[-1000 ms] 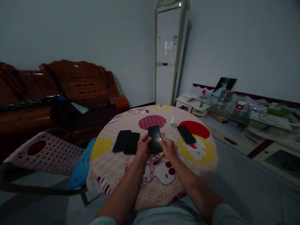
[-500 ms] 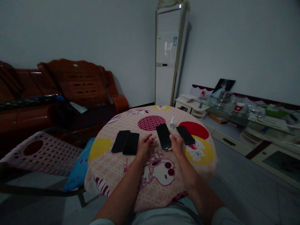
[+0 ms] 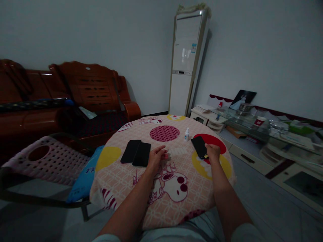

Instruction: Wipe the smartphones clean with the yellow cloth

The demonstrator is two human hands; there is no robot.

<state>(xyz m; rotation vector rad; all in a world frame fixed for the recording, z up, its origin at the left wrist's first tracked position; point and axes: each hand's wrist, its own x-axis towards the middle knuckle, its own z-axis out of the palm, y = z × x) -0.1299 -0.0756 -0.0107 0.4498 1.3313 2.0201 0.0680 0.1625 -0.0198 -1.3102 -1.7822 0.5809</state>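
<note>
My right hand (image 3: 213, 151) grips the near right edge of a black phone (image 3: 199, 146) at the right of the round table. A small yellowish bit (image 3: 206, 156) shows by its fingers. The second phone that lay on this side is largely hidden beneath the held one; I cannot tell whether they touch. My left hand (image 3: 156, 156) rests on the cloth, fingers loosely curled and apart, holding nothing I can see. Beside its fingertips lies a pale, flat, translucent strip (image 3: 178, 151). To its left, a black phone (image 3: 142, 154) overlaps another dark phone (image 3: 130, 151).
A small white bottle (image 3: 186, 134) stands upright beyond the strip. The patterned tablecloth (image 3: 161, 215) covers the table. A woven chair (image 3: 50, 163) with a blue cushion (image 3: 85, 178) is at left, a wooden sofa (image 3: 91, 87) behind. At right stands a glass-topped cabinet (image 3: 242, 122).
My right hand has carried the phone from the table's middle rightward over the other phone, uncovering the pale strip. My left hand has stayed nearly in place. The view has shifted slightly.
</note>
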